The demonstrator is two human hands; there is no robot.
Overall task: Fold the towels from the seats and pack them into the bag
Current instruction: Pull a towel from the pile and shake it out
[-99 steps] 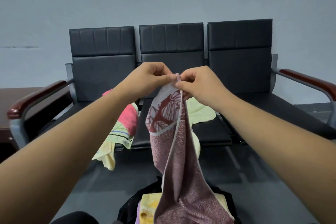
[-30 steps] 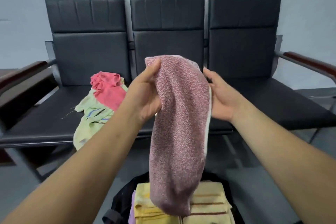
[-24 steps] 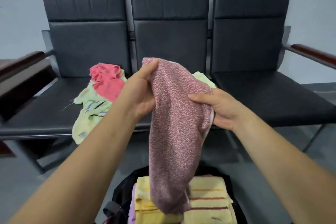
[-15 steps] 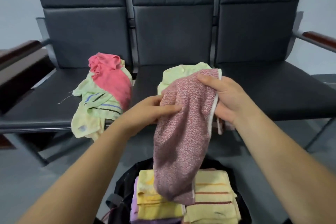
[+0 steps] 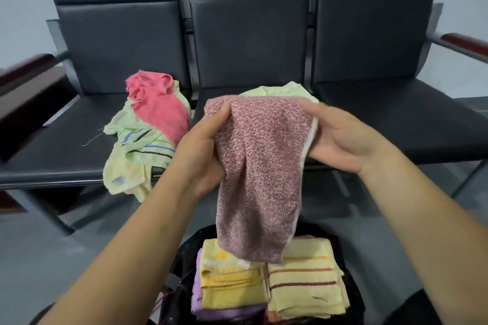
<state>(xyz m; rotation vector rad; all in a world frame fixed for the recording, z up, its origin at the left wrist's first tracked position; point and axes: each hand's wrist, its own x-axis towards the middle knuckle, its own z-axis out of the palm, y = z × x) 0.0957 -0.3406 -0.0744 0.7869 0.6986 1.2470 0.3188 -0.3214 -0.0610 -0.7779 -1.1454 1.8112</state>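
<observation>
Left hand has its grip clamped on the maroon towel at the top left corner, and right hand pinches the right edge. Both forearms reach forward, and the towel hangs directly over the bag.

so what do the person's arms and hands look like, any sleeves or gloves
The left hand and right hand are bare: no gloves, and no rings, watch or bands show. The left forearm and right forearm are uncovered to the frame edge, so no sleeve is in view.
</observation>
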